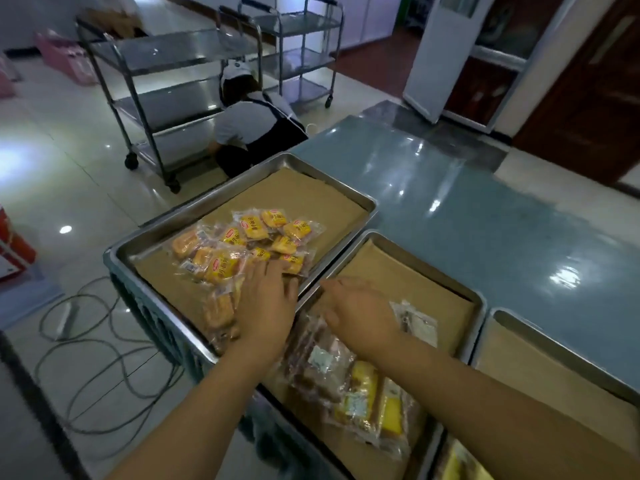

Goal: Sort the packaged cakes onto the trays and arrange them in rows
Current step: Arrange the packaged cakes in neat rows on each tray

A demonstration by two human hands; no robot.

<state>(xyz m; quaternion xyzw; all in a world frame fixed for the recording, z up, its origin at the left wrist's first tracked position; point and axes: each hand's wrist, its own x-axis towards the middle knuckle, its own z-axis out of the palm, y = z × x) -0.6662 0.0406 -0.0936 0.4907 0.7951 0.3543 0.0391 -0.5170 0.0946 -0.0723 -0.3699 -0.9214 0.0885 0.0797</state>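
Two paper-lined trays in play: left hand (266,303), fingers spread flat, rests on the loose heap of packaged cakes (249,247) in the left tray (194,209), right hand (360,313) open above the middle tray (481,299); sorting underway, rows next.

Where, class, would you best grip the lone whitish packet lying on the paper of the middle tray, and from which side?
Take the whitish packet by its far, crimped end, coming from above on the right. It lies flat and apart from the pile, with bare paper beyond it in the middle tray, and the right hand is beside it; a pinch there probably lifts it cleanly.
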